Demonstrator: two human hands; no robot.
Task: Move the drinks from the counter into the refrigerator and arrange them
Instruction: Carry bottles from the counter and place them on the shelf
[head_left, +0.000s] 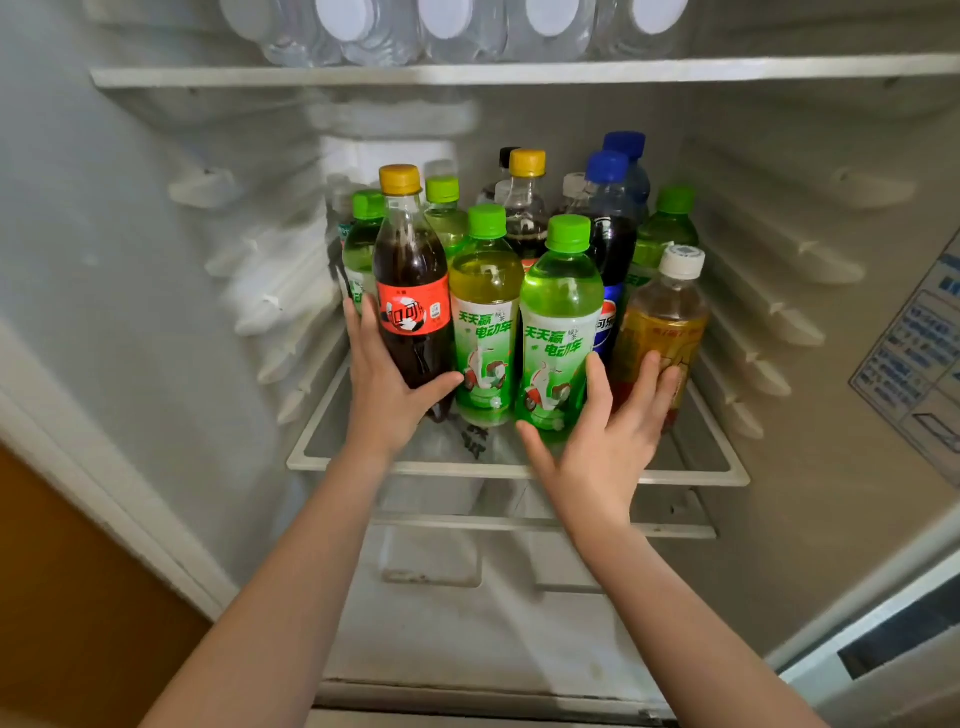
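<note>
Your left hand (384, 384) gripped the cola bottle (413, 291) at the front-left of the glass shelf (467, 470). Your right hand (608, 431), fingers (662, 379) spread, touched a green-tea bottle (558, 322) and an amber bottle (665, 317). Packed drinks (613, 228) blocked the back. Water bottles (447, 31) lay overhead inside the white refrigerator (130, 260).

Glass shelf (519, 470), white rim; bottles packed in a tight cluster on it; front row from left: cola (413, 291), tilted; green tea (485, 312); second green tea (558, 332); amber tea (662, 322); behind them pepsi (610, 244) and more capped bottles, partly hidden; upper shelf (519, 73) carries water bottles (447, 26) on their sides, caps forward.
</note>
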